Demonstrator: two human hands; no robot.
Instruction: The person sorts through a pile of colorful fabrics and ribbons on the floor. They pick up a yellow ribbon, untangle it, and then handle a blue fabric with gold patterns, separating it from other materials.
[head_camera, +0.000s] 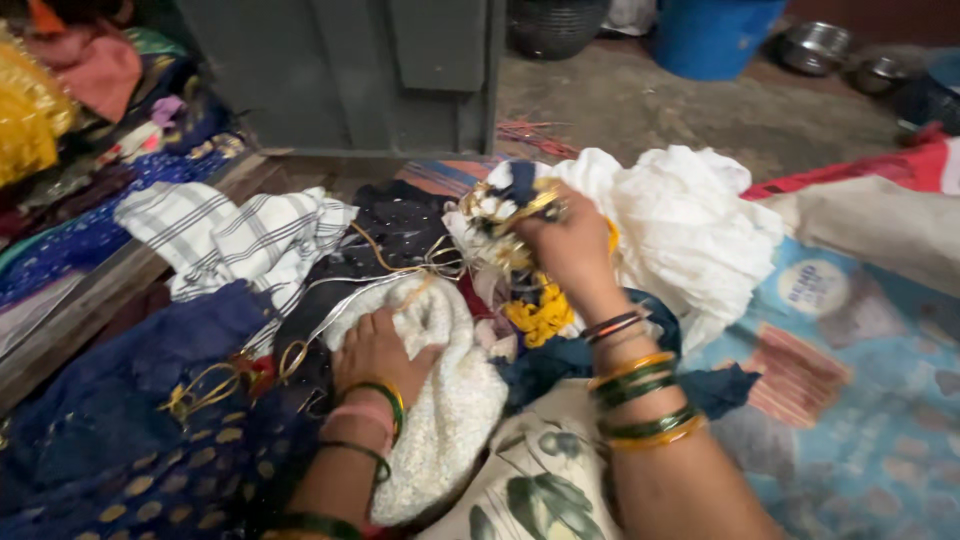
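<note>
Left hand (375, 350) is lying palm-down, fingers spread flat, pressing on a fluffy white knitted cloth (445, 400) — not gripping, just resting on top of it. Right hand (570, 245) is lifting, fingers closed around a tangled bunch of white, navy and gold-trimmed fabric scraps (505, 215), held just above the pile. Directly below the right wrist a small yellow ruffled piece (540, 315) is hanging from the bunch. Behind the right hand a crumpled white cotton cloth (685, 230) is lying, touching the bunch. Ahead of the left hand, a white cloth with dark check stripes (240, 240) is sitting; thin gold cords (400, 265) are running between the 2. A dark blue fabric with gold dots (130, 440) is lying beside the left forearm. Both wrists are carrying green and gold bangles (645, 400).
</note>
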